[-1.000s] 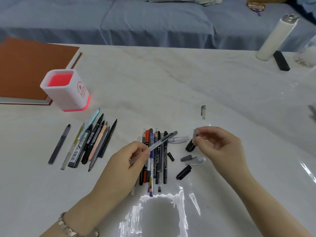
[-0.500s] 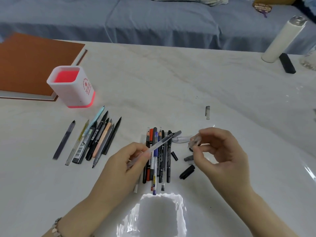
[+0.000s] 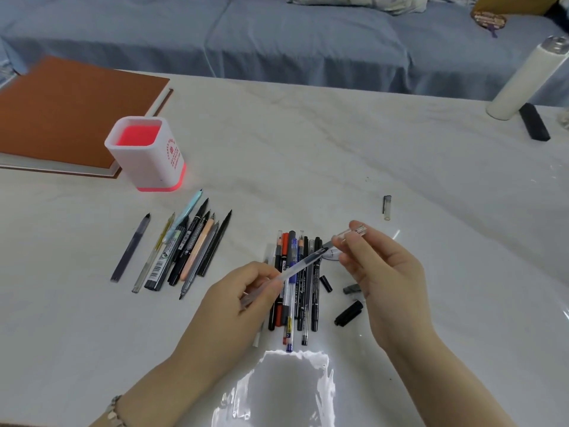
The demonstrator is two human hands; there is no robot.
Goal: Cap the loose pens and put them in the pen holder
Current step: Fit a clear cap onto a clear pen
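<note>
Pens lie scattered over a pale marble table (image 3: pixel 308 143), and a blue-covered sofa (image 3: pixel 277 41) runs behind its far edge at twelve o'clock. A brown book (image 3: pixel 70 112) lies at ten o'clock, cut off by the left edge of the view. The white pen holder (image 3: pixel 144 155), red inside, stands upright just beside the book's near corner. At two o'clock stands a white bottle (image 3: pixel 523 78) with a black block (image 3: pixel 534 121) lying next to it. The left hand (image 3: pixel 243 300), at six o'clock, has fingers and thumb curled round the rear of a translucent pen (image 3: pixel 304 263) whose dark tip points toward two o'clock. The right hand (image 3: pixel 388 278), at four o'clock, pinches a clear cap (image 3: pixel 351 235) between thumb and forefinger. The tip sits right at the cap's open mouth; whether it is inside is hard to make out. Under the held pen lies a row of pens (image 3: pixel 295 303), partly hidden by the left hand. A second bunch (image 3: pixel 184 245) lies at nine o'clock of it, near the holder but apart from it. By the right hand lie a long black cap (image 3: pixel 349 313), a grey cap (image 3: pixel 352 289) and a short black cap (image 3: pixel 325 283). A spare clear cap (image 3: pixel 387 208) lies well apart at one o'clock. Glare (image 3: pixel 286 389) washes out the table at six o'clock.
</note>
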